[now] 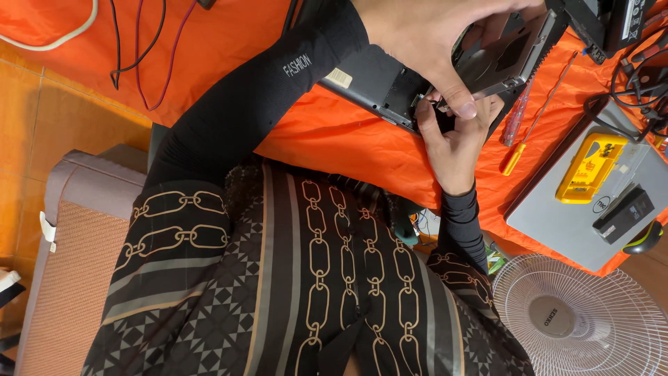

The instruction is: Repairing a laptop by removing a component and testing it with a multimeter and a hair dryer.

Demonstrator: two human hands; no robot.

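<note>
I'm looking straight down at both hands working on an upturned laptop (390, 80) at about one o'clock from me, its base cover off. My left hand (431, 28) reaches in from eleven o'clock, its fingers curled over the silver drive caddy (504, 59) and its thumb pressing down at the caddy's near corner. My right hand (456, 139) comes up from six o'clock, fingertips pinching at the same corner; what it grips there is hidden under the thumb, so I cannot tell whether it holds a screw, a connector or only the caddy edge.

My read: the step in hand is working the caddy at its bay, right at the connector end. The next move calls for a small, level shift of the caddy along the bay, no prying, with the left hand steadying it.

The laptop lies on an orange cloth (334, 139). At three o'clock of the hands lies a screwdriver (523, 132), and beyond it a closed grey laptop (557, 223) carrying a yellow tool (590, 167) and a black block (623, 214), a mouse (643, 240) beside them. Cables (139, 49) trail at ten o'clock. A white fan (570, 317) stands at four o'clock, a padded seat (76, 257) at eight o'clock, on orange tile floor (42, 125).
</note>
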